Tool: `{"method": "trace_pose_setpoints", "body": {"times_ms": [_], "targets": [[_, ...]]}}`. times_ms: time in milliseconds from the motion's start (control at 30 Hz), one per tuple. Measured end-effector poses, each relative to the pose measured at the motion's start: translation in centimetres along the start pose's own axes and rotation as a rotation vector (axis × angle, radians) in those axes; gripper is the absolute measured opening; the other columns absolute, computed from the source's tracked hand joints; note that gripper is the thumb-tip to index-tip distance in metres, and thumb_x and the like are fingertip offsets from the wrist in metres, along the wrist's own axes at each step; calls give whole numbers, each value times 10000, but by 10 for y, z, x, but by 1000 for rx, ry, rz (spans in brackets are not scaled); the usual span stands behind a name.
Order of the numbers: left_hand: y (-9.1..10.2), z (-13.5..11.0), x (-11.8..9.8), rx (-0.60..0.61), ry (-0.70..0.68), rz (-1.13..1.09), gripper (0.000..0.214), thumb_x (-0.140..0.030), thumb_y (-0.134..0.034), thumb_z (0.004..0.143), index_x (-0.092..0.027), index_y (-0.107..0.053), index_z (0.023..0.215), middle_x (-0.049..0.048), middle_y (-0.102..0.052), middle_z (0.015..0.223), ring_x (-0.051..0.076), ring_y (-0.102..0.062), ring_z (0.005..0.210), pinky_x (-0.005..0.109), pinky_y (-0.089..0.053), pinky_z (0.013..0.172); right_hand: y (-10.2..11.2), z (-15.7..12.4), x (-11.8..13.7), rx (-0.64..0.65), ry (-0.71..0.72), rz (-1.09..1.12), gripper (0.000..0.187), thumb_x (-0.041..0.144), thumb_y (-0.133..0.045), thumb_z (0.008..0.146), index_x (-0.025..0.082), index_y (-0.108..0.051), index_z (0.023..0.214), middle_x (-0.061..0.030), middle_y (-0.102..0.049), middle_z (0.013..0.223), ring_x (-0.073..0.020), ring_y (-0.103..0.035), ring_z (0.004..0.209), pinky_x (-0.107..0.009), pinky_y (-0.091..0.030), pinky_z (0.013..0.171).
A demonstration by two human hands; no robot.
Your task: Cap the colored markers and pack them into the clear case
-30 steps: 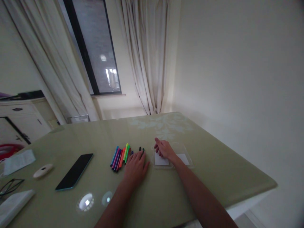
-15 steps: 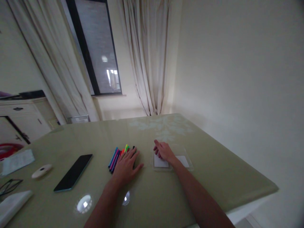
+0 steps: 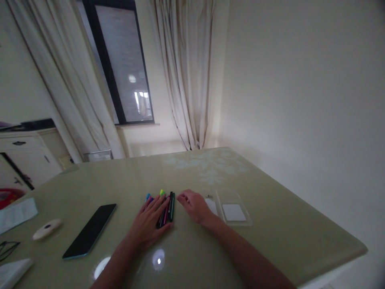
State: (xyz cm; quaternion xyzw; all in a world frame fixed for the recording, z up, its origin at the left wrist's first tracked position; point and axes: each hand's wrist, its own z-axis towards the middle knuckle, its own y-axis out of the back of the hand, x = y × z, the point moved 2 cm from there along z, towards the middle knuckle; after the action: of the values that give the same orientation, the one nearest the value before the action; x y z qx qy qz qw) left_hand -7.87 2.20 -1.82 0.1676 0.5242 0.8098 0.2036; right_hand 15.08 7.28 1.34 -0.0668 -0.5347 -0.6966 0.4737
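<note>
A row of coloured marker pens [image 3: 167, 209] lies on the olive-green table [image 3: 270, 233]. My left hand [image 3: 148, 222] rests flat on top of them, fingers stretched out and spread over the pens. My right hand [image 3: 194, 206] sits just right of the pens with its fingers curled loosely, fingertips close to the outermost dark pen. A clear plastic pen case [image 3: 233, 210] with a white card inside lies open right of my right hand.
A black phone [image 3: 90, 230] lies left of the pens. Further left are a small white oval object [image 3: 46, 228], a folded paper [image 3: 16, 214], glasses [image 3: 6, 249] and a white object [image 3: 12, 272]. Curtains, a window and a white cabinet stand behind the table.
My left hand has slid left onto the pens and gathered them together. My right hand left the plastic case and moved left, up to the pens.
</note>
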Motion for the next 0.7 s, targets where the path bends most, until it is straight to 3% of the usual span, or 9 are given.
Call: {"method": "trace_pose_setpoints", "body": {"times_ms": [133,233,333,467,600,700], "targets": [[-6,11,3,29,25,-83,804,-715,-529,892,-295,-370,1558,75,-448,1582,302,-451,1436,534,-259,1229,-31,31,11,74,26,-87,532,534,-385,1048,149,-606,1341,-154,-659,1321,-257,-577,1235,-363,-391,1065],[-8,16,5,57,67,-120,795,-737,-539,872,-266,-464,1507,90,-496,1548,315,-455,1432,559,-252,1232,-54,59,9,151,-6,-166,609,530,-363,1047,120,-481,1481,-180,-500,1520,-296,-452,1402,-446,-319,1159],[-8,16,7,35,114,-145,772,-748,-567,846,-232,-567,1420,114,-585,1468,325,-500,1394,558,-278,1227,-77,78,8,263,-12,-169,621,560,-319,1046,168,-463,1506,-144,-431,1579,-293,-404,1447,-491,-299,1176],[-10,15,8,-26,147,-161,801,-769,-622,789,-214,-607,1368,141,-607,1435,347,-538,1354,560,-331,1205,-96,84,9,270,-31,-130,531,537,-284,1058,251,-621,1353,-82,-610,1433,-258,-540,1329,-466,-362,1127],[-10,14,8,-30,112,-178,864,-765,-646,773,-226,-545,1440,141,-570,1476,342,-510,1383,556,-324,1209,-94,84,10,201,-23,19,510,464,-279,1074,209,-682,1255,-85,-686,1317,-208,-604,1237,-348,-413,1078],[-10,14,9,0,85,-182,821,-725,-611,835,-267,-472,1502,103,-508,1536,316,-488,1408,545,-326,1209,-67,85,7,45,-105,97,546,463,-258,1078,162,-631,1340,-111,-624,1409,-199,-542,1326,-326,-377,1121]]}}
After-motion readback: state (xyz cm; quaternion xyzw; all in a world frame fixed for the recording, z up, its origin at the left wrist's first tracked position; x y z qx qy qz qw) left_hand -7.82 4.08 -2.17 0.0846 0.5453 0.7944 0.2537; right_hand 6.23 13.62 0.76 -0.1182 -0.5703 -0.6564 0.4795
